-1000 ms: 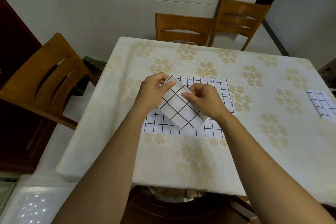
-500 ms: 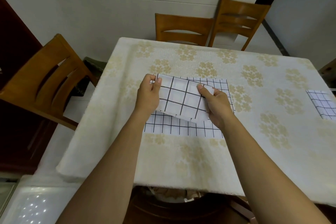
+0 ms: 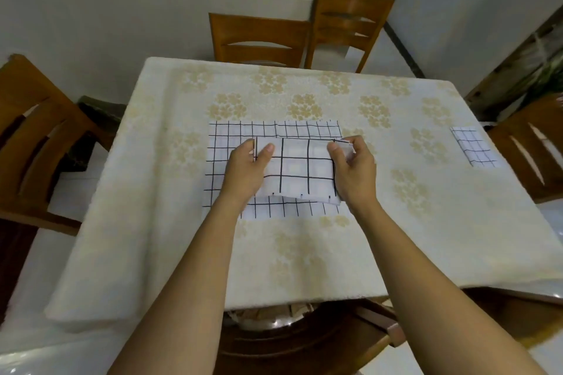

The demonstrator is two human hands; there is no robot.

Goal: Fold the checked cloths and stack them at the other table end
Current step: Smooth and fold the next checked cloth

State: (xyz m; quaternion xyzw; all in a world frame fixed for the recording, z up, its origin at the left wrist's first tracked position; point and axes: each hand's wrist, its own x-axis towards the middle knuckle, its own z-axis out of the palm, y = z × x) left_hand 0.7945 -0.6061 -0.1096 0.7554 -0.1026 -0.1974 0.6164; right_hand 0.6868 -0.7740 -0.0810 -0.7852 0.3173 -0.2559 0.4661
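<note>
From the head camera, a spread cloth [image 3: 274,131] with a fine check lies flat in the middle of the tabletop [image 3: 304,253]. Just above the spread cloth, a folded cloth [image 3: 300,170] with larger squares is held between both hands. The left hand [image 3: 246,170] pinches its left edge, thumb on top. The right hand [image 3: 355,173] pinches its right edge near the far corner. Well right of the spread cloth, a small cloth [image 3: 473,146] lies folded at the tabletop's end.
</note>
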